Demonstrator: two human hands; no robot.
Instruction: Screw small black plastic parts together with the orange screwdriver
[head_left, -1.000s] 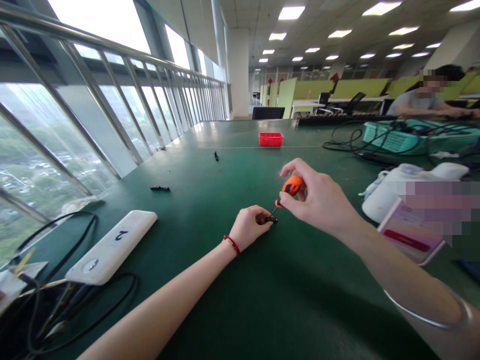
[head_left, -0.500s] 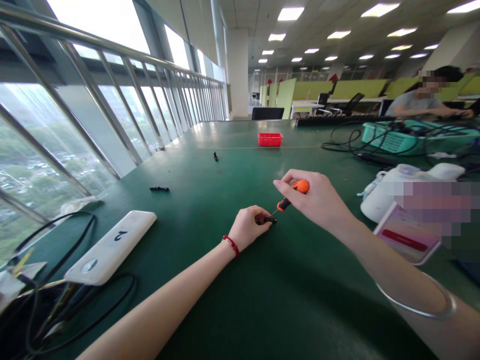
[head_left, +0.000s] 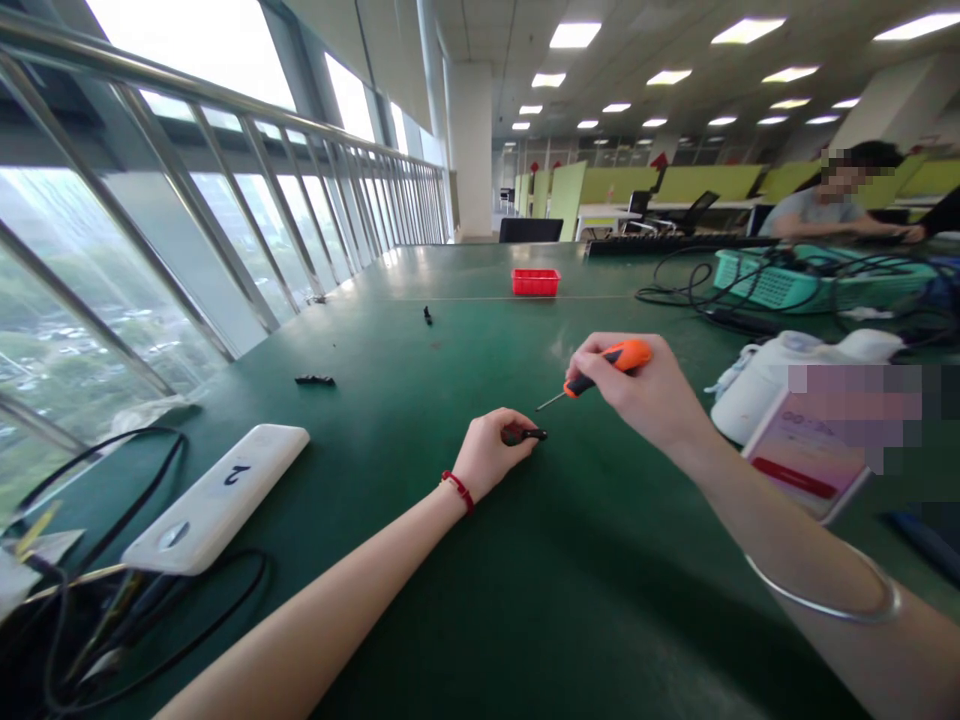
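While L hand [head_left: 491, 448] pinches blk pc [head_left: 535, 434], R hand [head_left: 641, 395] grips orange screwdriver [head_left: 628, 354] nearby

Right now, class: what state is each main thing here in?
Small black elongated part: pinched in left hand
Orange-and-black screwdriver: gripped in right hand, tip off the part
Red plastic basket: upright
White oblong power bank: lying flat
Pink-screened phone: tilted, screen lit

A green table [head_left: 450, 620] carries a red bin [head_left: 535, 287], white power bank [head_left: 214, 510] and teal basket [head_left: 757, 286].
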